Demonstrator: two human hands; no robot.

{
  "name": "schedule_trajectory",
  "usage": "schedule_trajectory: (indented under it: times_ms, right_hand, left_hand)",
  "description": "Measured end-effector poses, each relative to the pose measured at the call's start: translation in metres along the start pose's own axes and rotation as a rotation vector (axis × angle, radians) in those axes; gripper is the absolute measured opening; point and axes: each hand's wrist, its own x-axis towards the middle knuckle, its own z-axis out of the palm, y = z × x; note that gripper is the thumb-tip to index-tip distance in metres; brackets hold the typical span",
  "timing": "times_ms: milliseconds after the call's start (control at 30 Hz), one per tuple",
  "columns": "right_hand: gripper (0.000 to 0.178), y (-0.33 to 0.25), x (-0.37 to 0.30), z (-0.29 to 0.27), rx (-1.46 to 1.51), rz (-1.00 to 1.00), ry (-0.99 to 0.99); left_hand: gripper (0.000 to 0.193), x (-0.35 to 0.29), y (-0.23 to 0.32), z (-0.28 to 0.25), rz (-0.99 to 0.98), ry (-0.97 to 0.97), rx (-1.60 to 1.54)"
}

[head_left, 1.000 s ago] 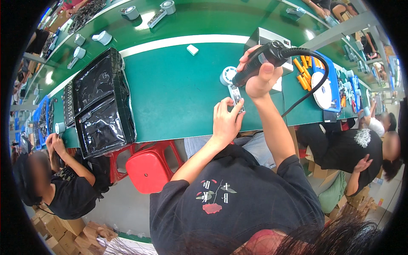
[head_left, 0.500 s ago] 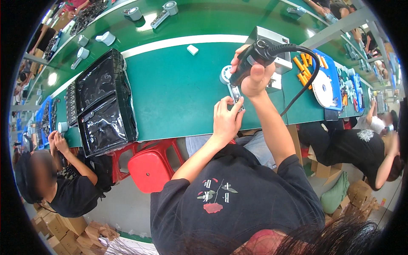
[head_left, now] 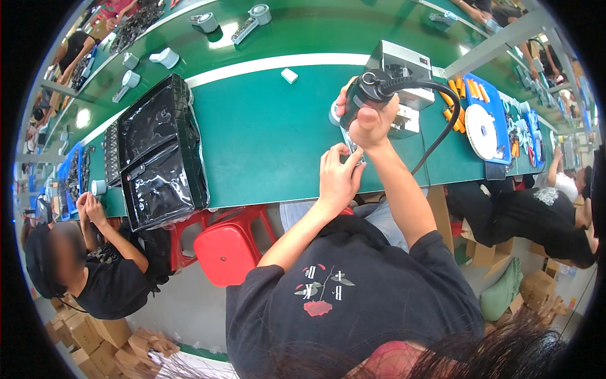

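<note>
My right hand (head_left: 374,125) is wrapped around a black corded electric screwdriver (head_left: 370,90), held nearly upright with its cable end on top. Its tip is hidden behind my hand. Below lies a pale blue-grey housing with a round head (head_left: 334,114) and a slim open handle, like a small handheld fan's; the tool and fingers cover much of it. My left hand (head_left: 339,178) pinches the near end of the handle (head_left: 361,161) between thumb and fingers, on the green table.
A grey metal-cased device (head_left: 404,63) stands beyond my right hand. Blue trays (head_left: 489,91) with orange cylinders and a white reel (head_left: 480,131) are at the right. A black plastic-lined case (head_left: 161,158) sits left. A small white block (head_left: 289,76) and a co-worker's hands (head_left: 90,208) also show.
My right hand and the screwdriver have shifted slightly left, and the tool stands more upright, covering more of the round head. My left hand keeps its grip on the housing.
</note>
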Motion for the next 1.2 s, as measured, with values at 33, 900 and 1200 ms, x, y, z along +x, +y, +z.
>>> schedule_trajectory:
  times_ms: [33,900,1200]
  right_hand:
    - [0.069,0.001,0.002,0.000,0.012,-0.069,-0.013]
    - [0.048,-0.035,-0.136,-0.180,-0.032,0.932,0.199]
    - [0.041,-0.037,-0.133,-0.183,-0.076,0.846,0.192]
  left_hand:
    - [0.039,0.001,0.000,0.000,-0.001,0.008,0.006]
    - [0.038,0.084,0.005,-0.060,-0.364,-0.186,-0.210]
    - [0.028,0.342,-0.087,-0.044,0.098,-0.255,0.423]
